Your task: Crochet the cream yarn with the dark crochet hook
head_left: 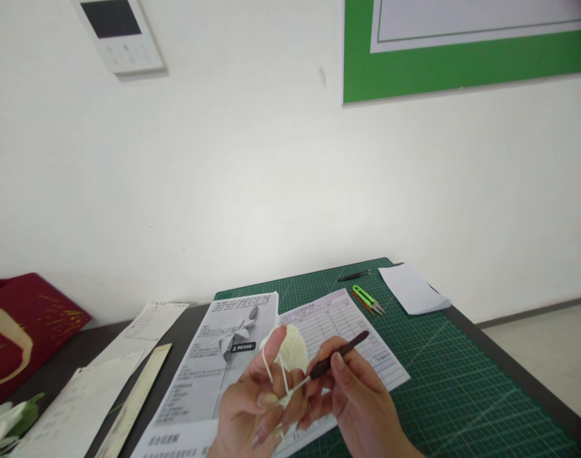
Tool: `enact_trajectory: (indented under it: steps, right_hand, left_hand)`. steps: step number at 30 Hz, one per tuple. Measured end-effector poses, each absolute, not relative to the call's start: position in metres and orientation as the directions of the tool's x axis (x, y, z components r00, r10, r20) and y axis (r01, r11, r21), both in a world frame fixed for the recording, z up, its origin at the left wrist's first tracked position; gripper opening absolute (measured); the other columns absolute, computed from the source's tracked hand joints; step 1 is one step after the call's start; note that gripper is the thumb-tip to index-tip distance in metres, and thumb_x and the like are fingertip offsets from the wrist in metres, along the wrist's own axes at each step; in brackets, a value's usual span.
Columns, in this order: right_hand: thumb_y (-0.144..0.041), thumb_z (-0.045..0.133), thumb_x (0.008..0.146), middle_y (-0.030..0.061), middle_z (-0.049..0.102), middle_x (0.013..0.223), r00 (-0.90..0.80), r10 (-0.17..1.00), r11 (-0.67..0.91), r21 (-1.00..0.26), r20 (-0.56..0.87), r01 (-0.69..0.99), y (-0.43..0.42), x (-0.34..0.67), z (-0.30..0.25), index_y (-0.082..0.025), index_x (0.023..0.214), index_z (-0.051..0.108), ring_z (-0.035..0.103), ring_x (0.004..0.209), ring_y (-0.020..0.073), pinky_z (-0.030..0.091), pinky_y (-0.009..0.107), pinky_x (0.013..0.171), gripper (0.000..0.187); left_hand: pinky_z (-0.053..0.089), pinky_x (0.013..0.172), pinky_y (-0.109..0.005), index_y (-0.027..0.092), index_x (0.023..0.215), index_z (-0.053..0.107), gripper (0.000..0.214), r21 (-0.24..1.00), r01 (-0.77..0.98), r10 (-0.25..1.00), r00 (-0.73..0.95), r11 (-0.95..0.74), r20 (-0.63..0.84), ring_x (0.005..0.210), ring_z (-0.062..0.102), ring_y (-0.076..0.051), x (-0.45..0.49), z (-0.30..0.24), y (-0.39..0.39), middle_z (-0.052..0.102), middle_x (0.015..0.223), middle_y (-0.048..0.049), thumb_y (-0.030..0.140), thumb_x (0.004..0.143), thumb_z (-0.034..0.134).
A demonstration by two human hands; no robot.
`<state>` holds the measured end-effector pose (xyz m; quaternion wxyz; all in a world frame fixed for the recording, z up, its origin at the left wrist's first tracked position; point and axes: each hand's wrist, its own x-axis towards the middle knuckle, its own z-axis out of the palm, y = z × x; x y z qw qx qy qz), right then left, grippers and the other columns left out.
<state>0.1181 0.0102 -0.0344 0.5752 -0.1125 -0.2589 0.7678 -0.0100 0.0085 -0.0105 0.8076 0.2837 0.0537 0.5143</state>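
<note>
My right hand (355, 388) grips a crochet hook (338, 356) by its dark brown handle, the metal shaft pointing left toward my other hand. Pinched between thumb and fingers of my left hand (257, 401) is a small piece of pale crochet work (285, 399), partly hidden by the fingers. White yarn (266, 364) runs from it up around the raised left index finger. The hook's tip is at the crochet work. Just behind the hands sits a cream ball of yarn (293, 346), its lower part covered by my fingers.
Printed sheets (190, 381) and a form (328, 318) lie on the green cutting mat (462, 381). Green thread snips (367, 298), black tweezers (353, 276) and white paper (412, 289) lie farther back. At left are handwritten pages (75, 407), a ruler-like strip (135, 401) and a red bag (33, 331).
</note>
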Motion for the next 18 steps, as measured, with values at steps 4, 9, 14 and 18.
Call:
enact_trajectory:
  steps: [4,9,14,18]
  right_hand:
    - [-0.033,0.063,0.082,0.0029,0.070,0.078,-0.265,0.955,-0.155,-0.541,0.132,-0.827,0.0080,0.1208,-0.0316,-0.017,0.083,0.062,0.066,0.064,0.0130,0.057,0.027,0.055,0.015]
    - [-0.035,0.060,0.084,0.0009,0.067,0.074,-0.258,0.959,-0.157,-0.544,0.115,-0.824,0.0078,0.1213,-0.0320,-0.019,0.083,0.060,0.065,0.059,0.0125,0.057,0.027,0.049,0.016]
    - [-0.034,0.061,0.083,0.0004,0.067,0.076,-0.272,0.956,-0.170,-0.546,0.112,-0.821,0.0089,0.1226,-0.0307,-0.020,0.084,0.058,0.066,0.061,0.0135,0.058,0.030,0.049,0.014]
    - [-0.032,0.061,0.083,0.0006,0.068,0.076,-0.288,0.953,-0.196,-0.534,0.094,-0.822,0.0089,0.1227,-0.0298,-0.019,0.085,0.058,0.066,0.061,0.0130,0.058,0.029,0.049,0.014]
  left_hand:
    - [0.039,0.062,-0.023,0.029,0.113,0.065,0.053,0.494,-0.800,0.849,0.487,0.340,0.205,0.039,0.018,-0.010,-0.0105,-0.0109,0.0082,0.018,0.031,0.0076,0.013,0.064,0.053]
    - [0.039,0.059,-0.025,0.027,0.110,0.067,0.051,0.512,-0.799,0.860,0.469,0.316,0.200,0.042,0.020,-0.011,-0.0096,-0.0078,0.0090,0.016,0.032,0.0072,0.014,0.063,0.053]
    - [0.042,0.060,-0.024,0.030,0.108,0.068,0.050,0.530,-0.791,0.876,0.453,0.306,0.169,0.037,0.020,-0.010,-0.0073,-0.0049,0.0076,0.014,0.030,0.0086,0.014,0.062,0.055]
    - [0.044,0.062,-0.024,0.034,0.106,0.068,0.053,0.501,-0.796,0.874,0.463,0.339,0.144,0.037,0.019,-0.010,-0.0055,-0.0034,0.0053,0.013,0.031,0.0078,0.012,0.060,0.052]
